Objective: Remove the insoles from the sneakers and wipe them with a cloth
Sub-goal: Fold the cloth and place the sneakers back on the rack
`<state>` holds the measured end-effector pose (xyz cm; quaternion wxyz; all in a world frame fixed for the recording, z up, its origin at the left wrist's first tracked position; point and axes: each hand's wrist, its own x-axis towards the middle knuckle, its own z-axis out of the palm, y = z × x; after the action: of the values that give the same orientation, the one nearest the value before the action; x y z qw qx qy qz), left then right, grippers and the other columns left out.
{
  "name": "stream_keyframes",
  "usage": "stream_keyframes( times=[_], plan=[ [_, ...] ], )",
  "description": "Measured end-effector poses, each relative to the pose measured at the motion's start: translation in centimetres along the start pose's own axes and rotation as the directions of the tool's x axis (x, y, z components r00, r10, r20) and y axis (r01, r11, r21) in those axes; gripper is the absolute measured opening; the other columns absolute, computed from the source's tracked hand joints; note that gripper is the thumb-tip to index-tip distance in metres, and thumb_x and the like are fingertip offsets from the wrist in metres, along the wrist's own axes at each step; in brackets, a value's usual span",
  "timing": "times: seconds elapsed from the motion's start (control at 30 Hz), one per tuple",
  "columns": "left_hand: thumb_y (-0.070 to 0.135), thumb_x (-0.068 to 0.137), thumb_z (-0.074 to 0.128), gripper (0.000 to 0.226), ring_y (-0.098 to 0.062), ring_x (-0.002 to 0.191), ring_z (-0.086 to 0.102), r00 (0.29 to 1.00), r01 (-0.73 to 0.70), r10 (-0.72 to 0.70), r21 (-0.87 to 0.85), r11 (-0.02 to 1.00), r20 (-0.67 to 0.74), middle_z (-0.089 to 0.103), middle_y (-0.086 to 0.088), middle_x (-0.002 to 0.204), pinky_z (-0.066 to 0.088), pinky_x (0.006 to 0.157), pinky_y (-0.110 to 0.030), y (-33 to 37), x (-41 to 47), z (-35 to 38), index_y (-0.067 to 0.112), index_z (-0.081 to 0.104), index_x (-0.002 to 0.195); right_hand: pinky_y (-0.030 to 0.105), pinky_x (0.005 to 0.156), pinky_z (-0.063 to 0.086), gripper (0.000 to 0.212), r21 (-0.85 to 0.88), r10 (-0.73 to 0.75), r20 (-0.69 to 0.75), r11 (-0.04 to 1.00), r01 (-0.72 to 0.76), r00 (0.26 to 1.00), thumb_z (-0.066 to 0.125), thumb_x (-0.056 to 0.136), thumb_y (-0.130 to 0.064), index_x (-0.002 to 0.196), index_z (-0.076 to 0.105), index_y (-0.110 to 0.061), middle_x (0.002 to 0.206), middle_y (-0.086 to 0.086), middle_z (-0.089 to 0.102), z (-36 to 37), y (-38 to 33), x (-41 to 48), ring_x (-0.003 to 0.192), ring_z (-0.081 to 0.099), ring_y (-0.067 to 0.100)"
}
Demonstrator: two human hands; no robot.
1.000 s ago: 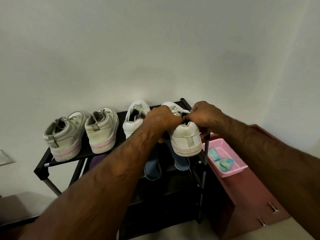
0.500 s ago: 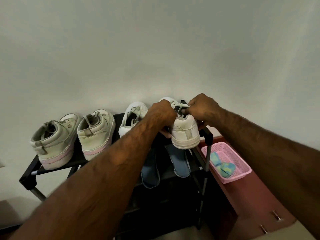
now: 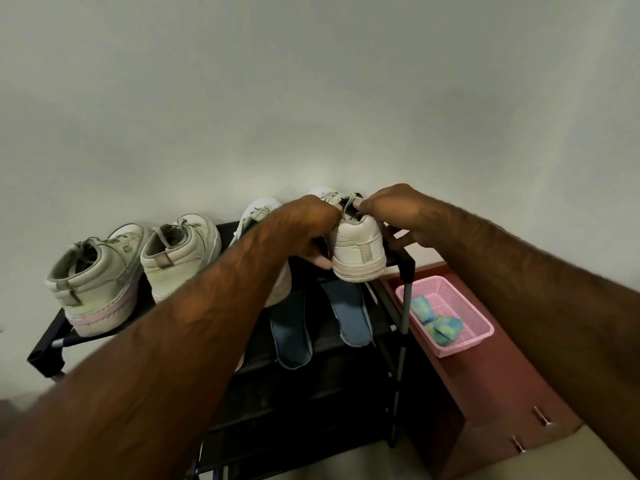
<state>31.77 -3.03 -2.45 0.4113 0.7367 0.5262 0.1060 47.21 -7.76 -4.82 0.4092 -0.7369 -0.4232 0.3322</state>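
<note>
Since a moment ago the white sneaker [image 3: 358, 252] has gone a little higher in the picture, and both my hands have stayed on it.

Closest to me, low in the frame, are my two bare arms. At the lower right is a red-brown cabinet [image 3: 485, 393]. On it sits a pink basket [image 3: 464, 348] with one blue-green cloth [image 3: 436, 322] inside. I see nothing else in it.

Near the middle, on a lower shelf of the black rack [image 3: 41, 355], two blue insoles [image 3: 291, 327] lie side by side, their long way running from me to the wall.

Just above them is the white sneaker, at the right end of the top shelf. Its heel faces me and its toe points away, so its open top sits up between my hands. My left hand [image 3: 311, 233] curls round its left side. My right hand [image 3: 391, 213] pinches the lace at the top and is closer to the hole, so I think this hand should reach in. I cannot see an insole inside.

Further left, three more sneakers [image 3: 93, 282] stand on the top shelf. Behind everything is the grey wall [image 3: 311, 98].
</note>
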Motion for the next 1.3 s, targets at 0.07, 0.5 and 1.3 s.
stream_keyframes(
  times=[0.07, 0.5, 1.3],
  plan=[
    [0.020, 0.104, 0.057, 0.017, -0.036, 0.077, 0.076, 1.000, -0.002, 0.001, -0.020, 1.000, -0.008, 0.069, -0.022, 0.107, 0.065, 0.077, -0.048, -0.1, -1.5, -0.4, 0.004, 0.059, 0.098, 0.037, 0.075, 0.056, 0.026, 0.006, -0.049, -0.008, 0.999, 0.049, 0.999, 0.065, 0.095, -0.036, 0.107, 0.069, -0.013, 0.100, 0.004, 0.068, -0.8, -0.1, -2.0, 0.086, 0.064, 0.021],
    [0.020, 0.097, 0.057, 0.022, -0.032, 0.064, 0.076, 0.989, -0.137, 0.138, 0.016, 0.990, -0.048, 0.071, -0.017, 0.100, 0.059, 0.054, -0.035, 1.3, -14.9, 6.5, 0.004, 0.058, 0.113, 0.038, 0.076, 0.057, 0.015, -0.063, -0.079, -0.111, 0.995, 0.073, 0.991, 0.066, 0.094, -0.033, 0.103, 0.072, -0.023, 0.106, -0.001, 0.068, -6.8, 6.6, -18.3, 0.096, 0.064, 0.022],
    [0.013, 0.095, 0.055, 0.018, -0.034, 0.070, 0.075, 0.827, -0.074, 0.039, 0.041, 0.996, 0.560, 0.074, -0.024, 0.093, 0.062, 0.062, -0.044, -2.6, -7.0, 37.2, -0.001, 0.066, 0.096, 0.016, 0.062, 0.041, 0.018, 0.085, 0.322, -0.253, 0.947, -0.311, 0.912, 0.064, 0.095, -0.007, 0.096, 0.074, -0.022, 0.093, -0.010, 0.069, -13.5, 35.4, -23.4, 0.080, 0.060, 0.000]
  ],
)
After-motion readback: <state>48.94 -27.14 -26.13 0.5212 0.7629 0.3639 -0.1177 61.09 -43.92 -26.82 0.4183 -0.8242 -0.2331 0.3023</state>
